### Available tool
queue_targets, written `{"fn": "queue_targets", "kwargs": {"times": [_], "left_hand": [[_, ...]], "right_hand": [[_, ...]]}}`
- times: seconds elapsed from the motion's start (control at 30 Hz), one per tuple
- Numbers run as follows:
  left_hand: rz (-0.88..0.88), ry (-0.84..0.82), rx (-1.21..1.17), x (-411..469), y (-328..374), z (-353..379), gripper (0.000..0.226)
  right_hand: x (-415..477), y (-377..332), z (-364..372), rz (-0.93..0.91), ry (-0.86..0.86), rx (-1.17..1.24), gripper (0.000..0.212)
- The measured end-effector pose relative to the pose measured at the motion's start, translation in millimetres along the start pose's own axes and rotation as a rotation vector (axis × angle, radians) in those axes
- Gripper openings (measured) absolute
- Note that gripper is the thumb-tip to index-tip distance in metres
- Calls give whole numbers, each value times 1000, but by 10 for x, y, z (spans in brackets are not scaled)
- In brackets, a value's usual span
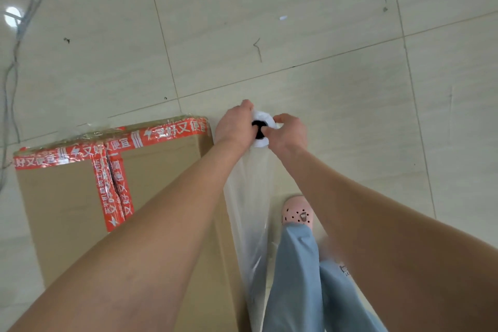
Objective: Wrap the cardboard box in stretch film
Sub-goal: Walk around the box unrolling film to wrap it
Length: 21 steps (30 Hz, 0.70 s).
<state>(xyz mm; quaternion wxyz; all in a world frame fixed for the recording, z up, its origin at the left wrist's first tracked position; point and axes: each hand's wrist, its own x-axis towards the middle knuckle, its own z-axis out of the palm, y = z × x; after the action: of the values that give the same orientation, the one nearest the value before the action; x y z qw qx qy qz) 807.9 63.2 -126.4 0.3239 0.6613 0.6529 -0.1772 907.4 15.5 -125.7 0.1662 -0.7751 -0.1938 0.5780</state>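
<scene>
tiled floor (296, 21): pale, glossy, extends under and beyond both hands.

cardboard box (67, 210): stands on the floor to the left of the hands and nearer the person, its far right corner just beside the left wrist. its top face is up and its long axis runs from the hands back toward the person. red printed tape (113, 197) crosses the far edge and runs down the centre seam. clear film is already visible over the far top edge.

stretch film sheet (250, 210): a clear band drops from under the hands and trails back toward the person, along the box's right side.

trouser legs (296, 277): light blue, below the right forearm.

left hand (234, 124): fingers curled over the roll's left and far rim, gripping it.

right hand (289, 132): fingers curled at the right rim, with one digit at the dark core opening, gripping it. the two hands are close together, with only the roll's end between them.

stretch film roll (262, 127): white, held upright just beyond the box's far right corner. its long axis is vertical, and the end with the black core hole points up at the camera.

pink shoe (297, 213): on the floor, nearer the person than the right hand.

grey cable (16, 62): on the floor well to the left of the hands.
</scene>
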Motion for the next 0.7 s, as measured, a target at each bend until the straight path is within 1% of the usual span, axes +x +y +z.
{"fn": "queue_targets", "kwargs": {"times": [0.07,0.1,0.17,0.33,0.43,0.53,0.6,0.7], "left_hand": [[148,-44,119,-18,16,-18,42],[184,-73,163,-19,24,-17,40],[217,-102,210,-13,45,-10,35],[268,-81,337,89,153,12,28],[239,-92,361,154,187,-30,22],[139,-89,297,193,198,-155,23],[55,-42,195,253,182,-235,24],[-101,42,10,371,140,-331,26]], "right_hand": [[-53,45,24,5,-1,-11,34],[-72,63,21,12,0,-5,32],[-81,76,-3,37,-2,3,29],[5,48,-55,48,-30,-16,30],[32,32,-57,51,-42,-43,32],[118,-94,-68,27,-84,-28,38],[179,-196,-102,36,-98,-2,46],[220,-342,-93,78,-155,9,65]]}}
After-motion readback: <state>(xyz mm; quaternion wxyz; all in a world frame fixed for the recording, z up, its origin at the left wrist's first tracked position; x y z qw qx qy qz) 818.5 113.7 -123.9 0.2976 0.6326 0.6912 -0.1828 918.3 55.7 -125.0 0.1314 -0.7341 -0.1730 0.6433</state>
